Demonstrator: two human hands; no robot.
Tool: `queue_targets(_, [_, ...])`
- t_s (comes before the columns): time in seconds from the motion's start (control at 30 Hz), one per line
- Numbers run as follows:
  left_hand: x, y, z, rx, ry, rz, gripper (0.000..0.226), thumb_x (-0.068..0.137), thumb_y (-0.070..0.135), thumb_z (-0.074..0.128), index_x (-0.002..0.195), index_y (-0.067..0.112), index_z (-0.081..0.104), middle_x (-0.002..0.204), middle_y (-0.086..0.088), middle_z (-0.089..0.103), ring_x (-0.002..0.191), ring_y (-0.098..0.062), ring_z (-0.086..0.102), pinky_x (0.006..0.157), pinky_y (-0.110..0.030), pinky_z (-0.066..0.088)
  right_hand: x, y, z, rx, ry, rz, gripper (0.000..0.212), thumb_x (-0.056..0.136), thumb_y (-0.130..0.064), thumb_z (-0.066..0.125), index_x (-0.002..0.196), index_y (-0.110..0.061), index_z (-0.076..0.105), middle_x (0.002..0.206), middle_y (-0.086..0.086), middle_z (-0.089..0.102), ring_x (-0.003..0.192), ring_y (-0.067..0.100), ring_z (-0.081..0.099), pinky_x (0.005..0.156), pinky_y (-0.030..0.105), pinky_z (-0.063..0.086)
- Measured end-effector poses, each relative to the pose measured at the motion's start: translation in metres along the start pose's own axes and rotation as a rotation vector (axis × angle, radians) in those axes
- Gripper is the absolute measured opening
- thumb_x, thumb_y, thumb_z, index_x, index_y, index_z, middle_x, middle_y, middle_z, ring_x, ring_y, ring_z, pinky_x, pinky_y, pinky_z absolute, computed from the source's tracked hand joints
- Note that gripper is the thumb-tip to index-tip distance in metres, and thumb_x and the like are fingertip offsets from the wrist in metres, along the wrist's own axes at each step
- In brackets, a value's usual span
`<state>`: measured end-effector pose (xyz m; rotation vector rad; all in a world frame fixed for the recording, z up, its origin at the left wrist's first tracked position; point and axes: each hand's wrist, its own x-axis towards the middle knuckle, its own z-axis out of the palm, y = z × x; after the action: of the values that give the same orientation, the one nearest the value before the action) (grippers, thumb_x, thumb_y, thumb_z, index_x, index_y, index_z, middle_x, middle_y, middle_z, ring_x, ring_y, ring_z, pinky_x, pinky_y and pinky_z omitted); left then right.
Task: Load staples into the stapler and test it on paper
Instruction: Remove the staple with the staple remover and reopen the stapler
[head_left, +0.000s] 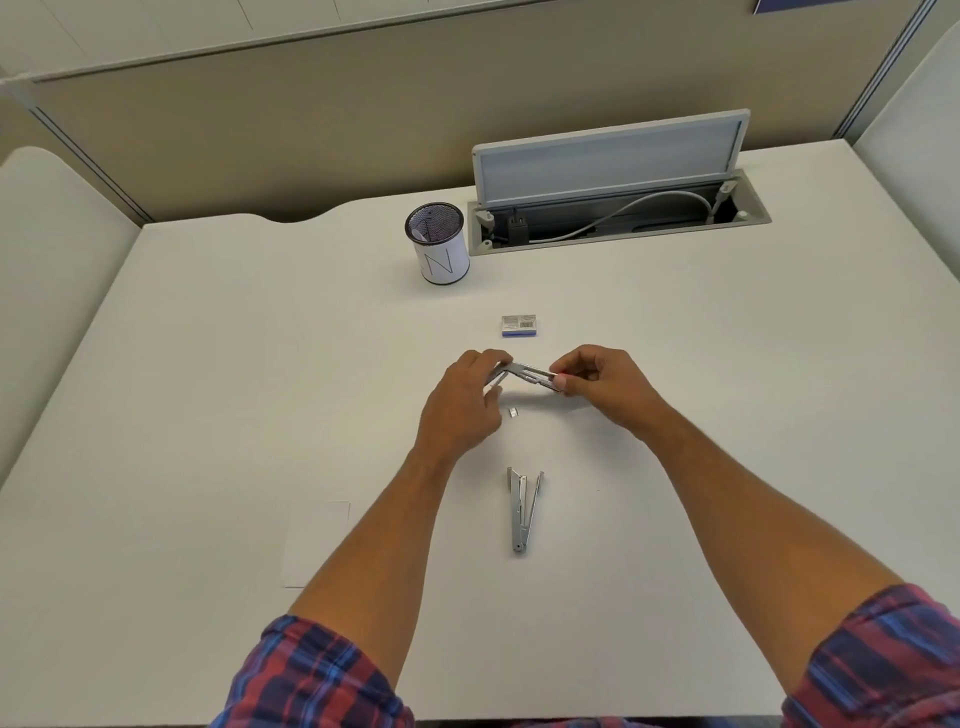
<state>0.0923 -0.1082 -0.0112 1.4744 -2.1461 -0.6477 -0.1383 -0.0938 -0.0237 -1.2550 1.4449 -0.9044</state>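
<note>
Both hands hold a long metal stapler part (527, 375) a little above the desk, lying crosswise. My left hand (467, 402) grips its left end and my right hand (602, 382) pinches its right end with fingertips. A small strip of staples (513, 412) lies on the desk just below it. The rest of the stapler (522, 512), a grey metal body splayed open in a V, lies nearer to me between my forearms. The small staple box (518, 326) sits beyond my hands. A white sheet of paper (317, 543) lies at the near left, left of my left forearm.
A mesh pen cup (439, 244) stands at the back. To its right an open cable hatch (618, 208) with a raised lid holds a plug and cable. A beige partition wall runs behind the white desk (234, 364).
</note>
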Motion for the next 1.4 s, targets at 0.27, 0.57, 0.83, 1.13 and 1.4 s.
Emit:
queue_targets(0.27, [0.015, 0.001, -0.005, 0.02, -0.091, -0.157, 0.037, 0.083, 0.016, 0.058, 0.114, 0.029, 0.073, 0.113, 0.008, 0.072, 0.1, -0.014, 0.065, 0.085, -0.029, 0.053, 0.001, -0.013, 0.003, 0.068, 0.002, 0.015, 0.02, 0.082, -0.024, 0.084, 0.098, -0.015, 0.077, 0.086, 0.002, 0.076, 0.075, 0.015, 0.074, 0.07, 0.021, 0.057])
queue_targets(0.57, [0.03, -0.012, -0.002, 0.059, -0.259, -0.15, 0.026, 0.079, 0.017, 0.075, 0.105, 0.021, 0.077, 0.1, 0.002, 0.056, 0.093, -0.015, 0.057, 0.071, -0.026, 0.043, 0.006, -0.008, 0.004, -0.348, 0.093, -0.066, 0.024, 0.078, -0.004, 0.083, 0.1, -0.015, 0.08, 0.083, -0.002, 0.065, 0.073, 0.007, 0.058, 0.071, 0.021, 0.043])
queue_targets(0.83, [0.033, -0.018, 0.0, 0.091, -0.193, -0.132, 0.019, 0.08, 0.022, 0.075, 0.099, 0.023, 0.08, 0.088, 0.008, 0.051, 0.086, -0.017, 0.058, 0.073, -0.031, 0.043, 0.016, -0.001, 0.002, -0.675, 0.063, -0.153, 0.022, 0.089, -0.009, 0.073, 0.11, -0.011, 0.079, 0.098, 0.005, 0.063, 0.096, 0.023, 0.059, 0.083, 0.034, 0.048])
queue_targets(1.13, [0.028, -0.021, 0.008, 0.104, -0.093, -0.149, 0.023, 0.084, 0.031, 0.079, 0.107, 0.033, 0.078, 0.095, 0.011, 0.063, 0.093, -0.014, 0.044, 0.083, -0.03, 0.022, 0.012, 0.001, 0.004, -0.766, 0.05, -0.158, 0.018, 0.094, -0.015, 0.069, 0.109, -0.012, 0.078, 0.102, 0.007, 0.06, 0.091, 0.024, 0.058, 0.079, 0.036, 0.05])
queue_targets(1.4, [0.023, -0.018, 0.004, 0.084, -0.086, -0.135, 0.027, 0.082, 0.029, 0.08, 0.109, 0.028, 0.078, 0.102, 0.008, 0.067, 0.1, -0.021, 0.053, 0.09, -0.038, 0.041, 0.009, 0.008, 0.005, -0.754, 0.063, -0.108, 0.024, 0.096, -0.023, 0.067, 0.117, -0.013, 0.074, 0.11, 0.003, 0.055, 0.089, 0.021, 0.059, 0.081, 0.032, 0.049])
